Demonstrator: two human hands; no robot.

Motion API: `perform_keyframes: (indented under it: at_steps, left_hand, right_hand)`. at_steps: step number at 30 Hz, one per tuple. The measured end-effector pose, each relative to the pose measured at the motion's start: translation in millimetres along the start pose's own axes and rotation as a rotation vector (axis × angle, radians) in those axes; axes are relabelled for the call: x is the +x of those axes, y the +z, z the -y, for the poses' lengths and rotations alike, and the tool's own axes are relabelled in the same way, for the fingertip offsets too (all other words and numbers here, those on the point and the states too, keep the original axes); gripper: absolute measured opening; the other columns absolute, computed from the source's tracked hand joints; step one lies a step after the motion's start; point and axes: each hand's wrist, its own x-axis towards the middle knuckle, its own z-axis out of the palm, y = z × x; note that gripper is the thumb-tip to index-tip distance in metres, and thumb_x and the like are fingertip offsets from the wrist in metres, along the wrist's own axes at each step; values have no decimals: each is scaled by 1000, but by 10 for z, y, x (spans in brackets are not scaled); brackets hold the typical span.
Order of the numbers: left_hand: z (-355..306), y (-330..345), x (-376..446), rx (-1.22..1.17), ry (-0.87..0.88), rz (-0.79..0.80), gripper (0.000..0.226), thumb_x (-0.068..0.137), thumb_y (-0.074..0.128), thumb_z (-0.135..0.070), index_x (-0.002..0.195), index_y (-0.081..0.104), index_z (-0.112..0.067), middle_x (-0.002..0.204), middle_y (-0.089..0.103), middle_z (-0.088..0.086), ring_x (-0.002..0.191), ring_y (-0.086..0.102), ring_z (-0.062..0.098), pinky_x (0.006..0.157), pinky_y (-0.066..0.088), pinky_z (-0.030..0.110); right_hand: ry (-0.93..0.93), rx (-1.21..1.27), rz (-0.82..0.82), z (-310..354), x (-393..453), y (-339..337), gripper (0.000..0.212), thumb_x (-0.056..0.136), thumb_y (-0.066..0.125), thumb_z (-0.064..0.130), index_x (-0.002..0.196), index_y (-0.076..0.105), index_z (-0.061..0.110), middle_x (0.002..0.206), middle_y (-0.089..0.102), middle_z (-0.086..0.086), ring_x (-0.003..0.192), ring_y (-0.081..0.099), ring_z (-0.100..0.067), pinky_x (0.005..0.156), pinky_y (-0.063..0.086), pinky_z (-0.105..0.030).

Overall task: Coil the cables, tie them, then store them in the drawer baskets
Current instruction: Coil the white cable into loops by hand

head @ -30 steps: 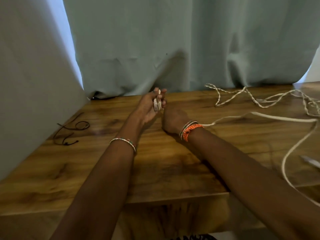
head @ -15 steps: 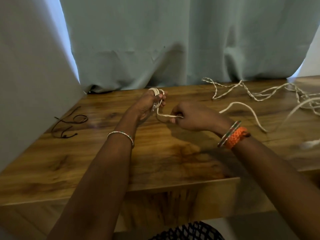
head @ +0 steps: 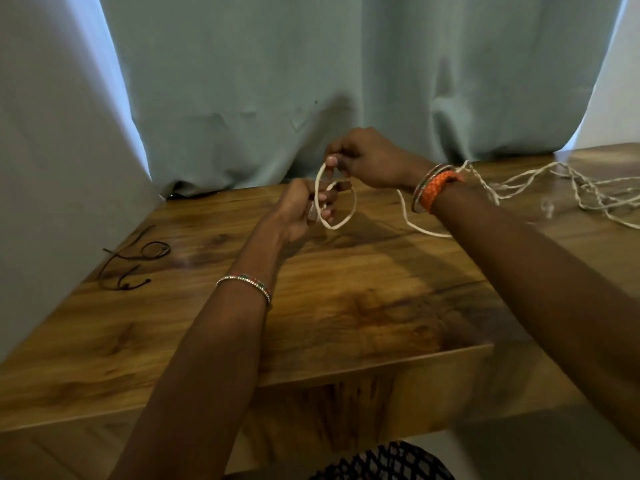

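Hands two, left hand (head: 298, 213) and right hand (head: 363, 159) both gripping one white cable (head: 349, 216), one dark cord (head: 135, 261) aside.

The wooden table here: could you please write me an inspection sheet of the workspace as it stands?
Surface: wooden table, glossy, bare at the near middle.
Job's things: white cable, one loop raised between both hands; its loose length trails tangled to the far right. Drawer baskets: nothing seen.
Clutter: thin dark cord lying loose at far left.
Grippers: left hand grips the gathered turns; right hand pinches the loop's top.
Cables: white one only partly coiled, not yet tied.
Surroundings: pale green curtain behind the table; black mesh at the bottom edge, what it is unclear.
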Motion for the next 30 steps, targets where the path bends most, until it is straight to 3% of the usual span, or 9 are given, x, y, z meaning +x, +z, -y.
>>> perform_keyframes:
  at_steps: [5,10,14,17,19,22,30]
  left_hand:
    - [-75,41,57,-251,56,-82,37,92,18,-10,77,52,-8,36,33,-8,26,26,6,34,23,14]
    - [-144,50,51,-439,129,-54,42,100,15,-23,75,46,-9,37,34,-8,25,25,3,32,21,12]
    - [-161,122,21,-457,99,12,40,101,20,-27,72,43,-11,41,42,-7,27,30,4,33,24,15]
    - [-116,223,0,-387,45,92,36,100,25,-24,71,43,-12,52,58,-1,30,36,5,34,30,15]
    - [-87,252,-3,-348,40,122,33,100,26,-21,74,44,-14,46,50,-7,32,37,5,36,33,16]
    - [-66,256,-36,-282,71,157,27,100,28,-17,81,46,-14,40,37,-8,37,39,6,42,40,18]
    - [-18,232,-111,-188,-14,324,19,92,29,1,87,45,-8,58,45,-4,49,46,7,53,43,20]
  right_hand:
    - [36,-15,-260,-191,126,348,26,91,43,32,97,66,21,92,69,-8,87,62,-33,71,47,-38]
    - [27,-8,-447,-268,157,688,24,94,41,29,92,60,15,80,67,-13,77,61,-39,58,37,-34]
    - [76,48,-404,-393,119,836,17,89,56,27,98,58,12,81,68,-15,77,63,-40,58,41,-34]
    - [105,-37,-289,-472,-21,939,40,83,64,25,120,56,11,95,71,-14,88,65,-39,72,50,-40]
    - [155,-148,-263,-509,-55,969,51,85,61,29,130,48,13,101,69,-14,92,63,-39,75,50,-42]
    - [204,-237,-304,-565,-43,938,47,84,56,37,125,45,16,94,68,-10,85,64,-37,68,48,-37]
    - [379,-394,-318,-719,-59,873,40,91,50,27,125,40,9,93,66,-12,83,65,-35,60,37,-33]
